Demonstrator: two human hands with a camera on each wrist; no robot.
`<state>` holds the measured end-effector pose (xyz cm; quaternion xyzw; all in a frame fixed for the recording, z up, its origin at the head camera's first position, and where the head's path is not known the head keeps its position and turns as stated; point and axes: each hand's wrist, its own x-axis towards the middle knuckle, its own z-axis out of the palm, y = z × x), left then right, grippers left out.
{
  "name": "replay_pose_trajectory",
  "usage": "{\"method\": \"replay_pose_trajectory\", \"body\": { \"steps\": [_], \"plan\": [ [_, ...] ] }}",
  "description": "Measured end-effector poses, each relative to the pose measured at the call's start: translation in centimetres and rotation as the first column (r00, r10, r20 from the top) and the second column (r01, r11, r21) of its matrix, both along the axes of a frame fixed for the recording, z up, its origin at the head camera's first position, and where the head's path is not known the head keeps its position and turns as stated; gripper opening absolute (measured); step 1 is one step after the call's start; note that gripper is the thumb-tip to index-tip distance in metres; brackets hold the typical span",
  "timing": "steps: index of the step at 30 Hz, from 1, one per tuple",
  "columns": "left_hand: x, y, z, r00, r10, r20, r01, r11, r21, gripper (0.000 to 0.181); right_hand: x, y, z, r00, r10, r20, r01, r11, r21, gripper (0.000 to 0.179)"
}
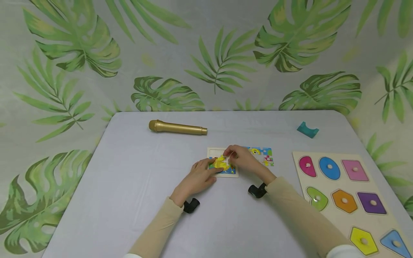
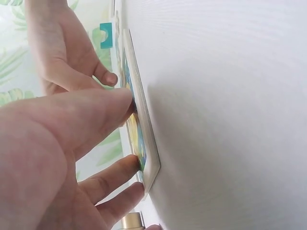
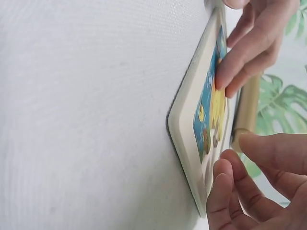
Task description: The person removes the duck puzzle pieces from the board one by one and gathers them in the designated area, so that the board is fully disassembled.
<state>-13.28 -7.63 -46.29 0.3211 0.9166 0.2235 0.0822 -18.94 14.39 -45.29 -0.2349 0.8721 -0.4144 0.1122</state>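
Observation:
A small jigsaw puzzle in a pale wooden frame point(image 1: 238, 172) lies on the table, its picture yellow, blue and green. My left hand point(image 1: 201, 176) rests on its left side, with the thumb on the yellow picture point(image 3: 218, 108) and fingertips at the frame's edge. Over the right half bends my right hand point(image 1: 243, 159), its fingertips close above the frame; no piece shows between thumb and fingers in the right wrist view. Colourful puzzle pieces point(image 1: 267, 152) lie just right of the frame, partly behind the right hand.
A gold toy microphone point(image 1: 179, 128) lies at the back left. At the back right is a teal curved block point(image 1: 308, 130). A wooden shape board point(image 1: 326, 222) with several knobbed pieces covers the right side. Leaf-patterned cloth point(image 1: 222, 64) hangs behind the white table point(image 1: 129, 172).

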Motion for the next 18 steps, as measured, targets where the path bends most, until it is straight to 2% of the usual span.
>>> {"method": "replay_pose_trajectory", "body": {
  "steps": [7, 14, 18],
  "plan": [
    [0.03, -0.03, 0.13, 1.0, -0.011, -0.016, 0.011, 1.0, 0.01, 0.037, -0.04, -0.73, -0.3, 1.0, -0.022, 0.007, 0.022, 0.998, 0.063, 0.02],
    [-0.1, 0.11, 0.03, 1.0, -0.006, -0.023, 0.006, 1.0, -0.009, 0.037, -0.28, -0.9, -0.51, 0.999, -0.037, 0.011, 0.037, 0.999, 0.021, 0.028],
    [-0.12, 0.13, 0.11, 1.0, -0.005, -0.031, 0.005, 1.0, -0.027, 0.037, -0.46, -0.98, -0.48, 0.999, -0.033, 0.004, 0.033, 0.999, 0.026, 0.026]
  ]
}}
